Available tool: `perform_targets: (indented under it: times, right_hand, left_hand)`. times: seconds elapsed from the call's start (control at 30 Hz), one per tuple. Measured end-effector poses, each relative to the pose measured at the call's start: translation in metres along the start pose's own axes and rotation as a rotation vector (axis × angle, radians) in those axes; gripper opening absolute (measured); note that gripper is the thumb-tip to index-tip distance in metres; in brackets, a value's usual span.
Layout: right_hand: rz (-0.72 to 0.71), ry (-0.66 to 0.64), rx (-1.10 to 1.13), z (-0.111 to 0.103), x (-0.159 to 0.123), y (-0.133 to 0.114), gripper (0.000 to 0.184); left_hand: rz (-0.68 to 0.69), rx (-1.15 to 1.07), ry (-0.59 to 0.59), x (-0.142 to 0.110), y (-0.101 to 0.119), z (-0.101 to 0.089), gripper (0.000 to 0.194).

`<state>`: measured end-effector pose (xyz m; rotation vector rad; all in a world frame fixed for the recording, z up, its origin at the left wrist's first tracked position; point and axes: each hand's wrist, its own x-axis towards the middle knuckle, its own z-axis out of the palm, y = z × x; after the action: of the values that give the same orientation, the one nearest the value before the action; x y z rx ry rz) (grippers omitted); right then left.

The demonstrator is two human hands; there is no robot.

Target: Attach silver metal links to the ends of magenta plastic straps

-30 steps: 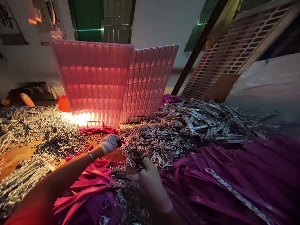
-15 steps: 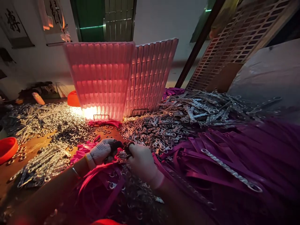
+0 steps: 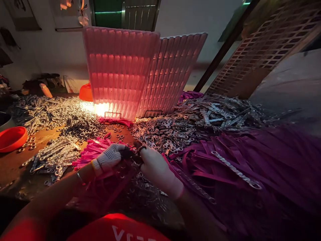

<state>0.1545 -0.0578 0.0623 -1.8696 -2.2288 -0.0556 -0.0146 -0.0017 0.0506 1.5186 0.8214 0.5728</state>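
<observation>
1. The left hand (image 3: 110, 159), in a dotted knit glove, and the right hand (image 3: 156, 167), in a pale glove, meet at the bench's (image 3: 15, 164) near edge. Their fingers are pressed together on something small and dark between them; what it is cannot be made out, though it sits right over the pink strips (image 3: 92, 152) and loose metal rings (image 3: 82, 129).
2. The strips look thin, light and floppy, so they should bend and slide over one another; taking one near an end, pinched flat, seems the surest hold.
3. The rings look small, hard and slick, likely to roll or skitter, so a fingertip pinch across the rim suits them. Gloves probably help the grip but dull the feel.
4. Linked ring chains (image 3: 54, 155) look limp yet heavier, prone to tangling when lifted.
5. Counts: two gloved hands; two ribbed translucent panels (image 3: 117, 70) standing upright at the back; one orange bowl (image 3: 11, 138) at the left; one long chain (image 3: 234, 170) lying on the purple strip heap (image 3: 263, 160). Rings, strips and chains are too many to count.
</observation>
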Motion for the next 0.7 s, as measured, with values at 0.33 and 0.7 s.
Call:
perform_targets:
  times: [0.33, 0.7]
  right_hand:
    - [-0.233, 0.057, -0.127, 0.02, -0.013, 0.002, 0.014]
    - [-0.373, 0.333, -0.041, 0.036, -0.032, 0.032, 0.021]
  left_hand:
    - [0.011, 0.022, -0.036, -0.011, -0.013, 0.009, 0.015]
    - [0.06, 0.661, -0.124, -0.036, 0.042, -0.065, 0.022]
